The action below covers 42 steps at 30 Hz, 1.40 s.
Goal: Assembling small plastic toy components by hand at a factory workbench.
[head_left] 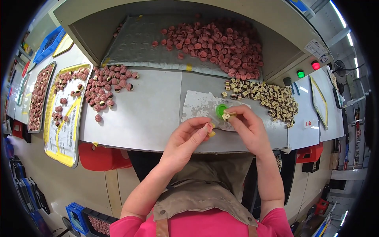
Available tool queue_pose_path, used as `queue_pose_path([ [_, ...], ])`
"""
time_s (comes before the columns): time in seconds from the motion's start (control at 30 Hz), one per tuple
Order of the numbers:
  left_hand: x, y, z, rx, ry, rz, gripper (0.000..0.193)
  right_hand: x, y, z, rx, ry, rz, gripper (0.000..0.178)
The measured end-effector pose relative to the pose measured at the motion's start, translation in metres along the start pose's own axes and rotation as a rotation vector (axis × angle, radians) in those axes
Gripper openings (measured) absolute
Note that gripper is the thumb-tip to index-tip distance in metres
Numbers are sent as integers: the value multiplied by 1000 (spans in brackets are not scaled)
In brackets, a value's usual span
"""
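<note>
My left hand (179, 144) is closed, its thumb and fingers pinching a small pink bumpy shell (209, 126). Something yellow shows at its fingertips; I cannot tell what it is. Between the fingertips of my right hand (252, 132) is a small cream-coloured cube (226, 116), held at the near edge of a round green dish (220, 108). The dish rests on a white sheet (197, 102) spotted with grey wet-looking stains. Beyond my right hand lies a pile of cream and dark-brown cubes (274, 100). What the dish holds is too small to make out.
A heap of pink hollow shells (221, 47) lies inside the box-like hood at the back. On the left are filled pink pieces (103, 89), a yellow-taped tray (73, 126) and a fuller tray (40, 94). Red stools (100, 158) stand under the table edge. Green and red buttons (301, 74) sit at right.
</note>
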<state>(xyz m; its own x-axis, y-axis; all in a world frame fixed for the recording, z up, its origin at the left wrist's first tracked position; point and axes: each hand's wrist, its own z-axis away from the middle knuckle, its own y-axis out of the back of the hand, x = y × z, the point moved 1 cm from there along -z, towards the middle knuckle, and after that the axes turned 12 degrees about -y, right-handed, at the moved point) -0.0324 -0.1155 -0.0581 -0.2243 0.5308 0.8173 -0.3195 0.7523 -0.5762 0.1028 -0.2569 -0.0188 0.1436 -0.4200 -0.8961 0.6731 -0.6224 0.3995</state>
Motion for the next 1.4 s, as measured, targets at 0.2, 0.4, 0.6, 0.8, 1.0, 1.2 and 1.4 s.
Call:
queue_pose_path([
  [0.2, -4, 4, -2, 11, 10, 35, 33, -9, -24, 12, -37, 140, -184, 15],
  [0.4, -8, 4, -3, 6, -26, 37, 31, -9, -30, 12, 133, 529, 331, 15],
  [0.6, -18, -9, 9, 59, -443, -298, 27, 4, -47, 22, 80, 210, -107, 17],
  [0.8, -8, -2, 2, -14, -117, -61, 29, 7, -40, 21, 285, 529, 247, 20],
  [1.0, 0, -1, 0, -219, -27, -10, 47, 1, -26, 31, 42, 267, -5, 27],
  [1.2, -5, -3, -2, -245, -56, -56, 60, 8, -23, 27, 21, 340, 66, 31],
  [1.4, -11, -5, -2, -346, -164, -192, 64, 15, -18, 27, 61, 341, 68, 29],
])
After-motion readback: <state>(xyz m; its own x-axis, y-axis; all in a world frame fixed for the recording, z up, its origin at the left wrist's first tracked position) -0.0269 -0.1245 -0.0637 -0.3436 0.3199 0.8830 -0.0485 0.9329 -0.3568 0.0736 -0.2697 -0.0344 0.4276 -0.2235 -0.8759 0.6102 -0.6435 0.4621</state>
